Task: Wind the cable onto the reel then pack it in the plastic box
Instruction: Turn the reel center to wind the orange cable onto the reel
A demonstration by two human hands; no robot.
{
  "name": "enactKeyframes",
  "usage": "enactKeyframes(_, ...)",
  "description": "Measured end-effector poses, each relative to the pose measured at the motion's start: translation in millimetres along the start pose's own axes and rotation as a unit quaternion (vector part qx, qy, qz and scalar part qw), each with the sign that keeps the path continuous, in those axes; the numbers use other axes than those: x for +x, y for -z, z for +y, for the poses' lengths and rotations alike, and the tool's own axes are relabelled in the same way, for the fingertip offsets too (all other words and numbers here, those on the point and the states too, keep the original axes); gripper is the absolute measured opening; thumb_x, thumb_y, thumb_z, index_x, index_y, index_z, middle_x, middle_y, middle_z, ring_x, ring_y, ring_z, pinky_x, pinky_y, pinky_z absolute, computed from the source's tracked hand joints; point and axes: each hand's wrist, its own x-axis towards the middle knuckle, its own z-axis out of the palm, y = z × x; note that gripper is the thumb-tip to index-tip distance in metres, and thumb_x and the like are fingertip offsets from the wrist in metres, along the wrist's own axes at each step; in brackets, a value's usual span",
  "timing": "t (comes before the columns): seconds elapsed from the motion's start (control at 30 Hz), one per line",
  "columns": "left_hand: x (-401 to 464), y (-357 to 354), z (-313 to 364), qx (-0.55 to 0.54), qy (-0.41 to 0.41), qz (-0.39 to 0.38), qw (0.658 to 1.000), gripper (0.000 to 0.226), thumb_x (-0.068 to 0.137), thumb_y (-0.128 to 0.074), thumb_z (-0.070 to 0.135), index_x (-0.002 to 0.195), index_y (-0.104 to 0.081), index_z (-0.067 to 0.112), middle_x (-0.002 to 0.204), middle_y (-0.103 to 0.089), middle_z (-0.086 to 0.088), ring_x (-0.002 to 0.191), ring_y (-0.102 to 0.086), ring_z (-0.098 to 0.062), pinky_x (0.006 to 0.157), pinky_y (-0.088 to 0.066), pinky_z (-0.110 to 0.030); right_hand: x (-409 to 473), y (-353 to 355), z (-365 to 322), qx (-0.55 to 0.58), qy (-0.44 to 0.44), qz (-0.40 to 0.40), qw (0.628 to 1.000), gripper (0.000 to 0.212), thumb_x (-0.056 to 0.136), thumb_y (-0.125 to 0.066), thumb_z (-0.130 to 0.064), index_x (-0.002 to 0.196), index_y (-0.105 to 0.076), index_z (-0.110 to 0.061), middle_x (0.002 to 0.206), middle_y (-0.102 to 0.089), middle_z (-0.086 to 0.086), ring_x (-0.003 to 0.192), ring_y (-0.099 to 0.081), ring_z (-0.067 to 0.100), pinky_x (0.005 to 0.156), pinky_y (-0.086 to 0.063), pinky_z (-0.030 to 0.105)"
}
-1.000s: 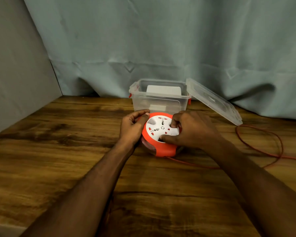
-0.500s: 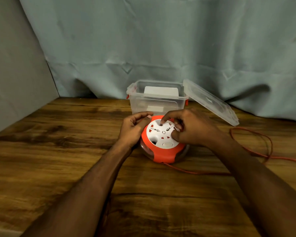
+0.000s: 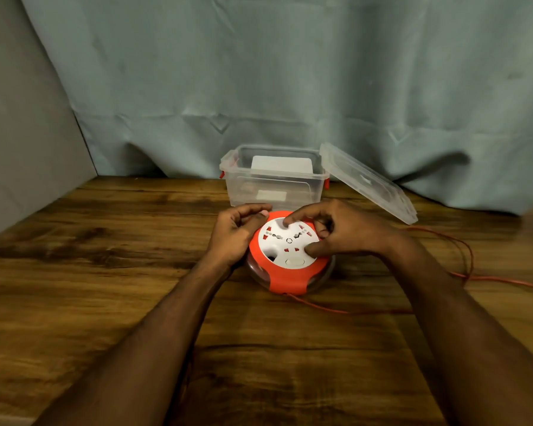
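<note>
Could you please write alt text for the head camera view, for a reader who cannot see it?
A person's left hand grips the side of an orange cable reel on a wooden table while the right hand works its white socket face. Loose orange cable trails right; behind stands an open clear plastic box, its lid leaning against it.

- No text readable anywhere.
- The white labels on the plastic box (image 3: pixel 274 182) show as blank patches, too blurred to read.
- The reel (image 3: pixel 288 256) has a small ring mark at its white face's centre, no letters legible.
</note>
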Motion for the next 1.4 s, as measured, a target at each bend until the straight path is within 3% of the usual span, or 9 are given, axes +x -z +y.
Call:
enactKeyframes(0.23, -0.5, 2.4, 0.2, -0.005, 0.007, -0.004, 1.000, 0.020, 0.093, -0.065, 0.007, 0.111, -0.073, 0.003, 0.099, -0.077, -0.016, 0.085, -0.073, -0.028, 0.074, -0.061, -0.039, -5.4, -2.6, -3.9, -0.029, -0.005, 0.005, 1.000, 0.052, 0.078, -0.087, -0.028, 0.124, -0.066, -0.042, 0.055, -0.050, -0.045, 0.057, -0.055, -0.014, 0.053, -0.037, 0.010)
enactKeyframes(0.3, -0.5, 2.4, -0.6, -0.009, 0.006, -0.005, 1.000, 0.020, 0.093, -0.065, 0.008, 0.111, -0.073, 0.003, 0.099, -0.077, -0.016, 0.085, -0.074, -0.029, 0.074, -0.061, -0.039, -9.7, -4.9, -6.0, -0.052, -0.019, 0.014, 0.998, 0.051, 0.074, -0.088, -0.040, 0.120, -0.065, -0.043, 0.060, -0.051, -0.047, 0.059, -0.057, -0.006, 0.053, -0.036, 0.015)
enactKeyframes(0.47, 0.0, 2.6, -1.1, -0.018, 0.002, -0.004, 1.000, 0.018, 0.093, -0.066, 0.010, 0.108, -0.075, 0.008, 0.097, -0.078, -0.012, 0.085, -0.075, -0.028, 0.071, -0.060, -0.037, -16.9, -8.5, -11.4, -0.114, -0.037, 0.066, 0.991, 0.053, 0.068, -0.085, -0.061, 0.113, -0.064, -0.042, 0.073, -0.058, -0.022, 0.063, -0.052, -0.002, 0.054, -0.033, 0.018)
enactKeyframes(0.73, -0.8, -0.8, -2.5, -0.020, -0.017, 0.028, 0.999, 0.014, 0.092, -0.066, 0.005, 0.102, -0.076, 0.007, 0.089, -0.078, -0.009, 0.083, -0.073, -0.024, 0.077, -0.061, -0.040, -8.7, -20.3, -18.8, -0.214, -0.044, 0.097, 0.971, 0.058, 0.063, -0.070, -0.084, 0.089, -0.063, -0.032, 0.085, -0.055, -0.019, 0.083, -0.055, 0.010, 0.058, -0.032, 0.025)
enactKeyframes(0.97, 0.6, -1.6, -2.8, -0.026, -0.005, 0.036, 0.999, 0.014, 0.091, -0.066, 0.004, 0.102, -0.075, 0.003, 0.090, -0.077, -0.011, 0.084, -0.072, -0.026, 0.079, -0.060, -0.040, -3.2, -37.9, -30.8, -0.229, -0.044, 0.136, 0.963, 0.063, 0.074, -0.058, -0.085, 0.057, -0.047, -0.025, 0.062, -0.051, -0.010, 0.073, -0.057, 0.013, 0.069, -0.046, 0.032)
enactKeyframes(1.1, 4.8, -0.3, -7.0, -0.027, 0.012, 0.030, 0.999, 0.016, 0.091, -0.067, 0.005, 0.105, -0.075, 0.003, 0.097, -0.076, -0.016, 0.086, -0.071, -0.026, 0.082, -0.058, -0.040, -12.0, -17.3, -23.0, -0.150, 0.008, 0.110, 0.983, 0.030, 0.082, -0.073, -0.039, 0.064, -0.052, -0.028, 0.056, -0.052, -0.010, 0.057, -0.050, 0.005, 0.060, -0.037, 0.027)
enactKeyframes(1.17, 4.5, -0.2, -6.4, -0.021, 0.015, 0.017, 1.000, 0.018, 0.092, -0.067, 0.007, 0.108, -0.075, 0.004, 0.101, -0.076, -0.016, 0.090, -0.072, -0.027, 0.085, -0.058, -0.041, -17.6, -7.0, -22.5, -0.142, 0.005, 0.084, 0.986, 0.016, 0.081, -0.076, -0.032, 0.077, -0.060, -0.034, 0.060, -0.057, -0.010, 0.058, -0.053, 0.004, 0.058, -0.040, 0.027)
enactKeyframes(1.27, -0.1, -2.1, -1.7, -0.018, 0.019, -0.014, 1.000, 0.021, 0.094, -0.064, 0.009, 0.112, -0.074, 0.005, 0.103, -0.077, -0.015, 0.089, -0.073, -0.027, 0.079, -0.060, -0.038, -19.9, -2.0, -20.7, -0.145, -0.017, 0.047, 0.988, 0.045, 0.081, -0.082, -0.031, 0.115, -0.060, -0.050, 0.066, -0.053, -0.018, 0.065, -0.052, -0.003, 0.054, -0.037, 0.019)
enactKeyframes(1.4, -3.7, -3.1, 1.9, -0.010, 0.011, -0.052, 0.999, 0.023, 0.095, -0.062, 0.009, 0.115, -0.073, 0.004, 0.105, -0.076, -0.016, 0.091, -0.073, -0.029, 0.077, -0.061, -0.037, -19.4, -1.2, -20.1, -0.122, -0.017, 0.011, 0.992, 0.056, 0.083, -0.080, -0.027, 0.130, -0.060, -0.050, 0.060, -0.045, -0.023, 0.060, -0.047, -0.007, 0.053, -0.033, 0.010)
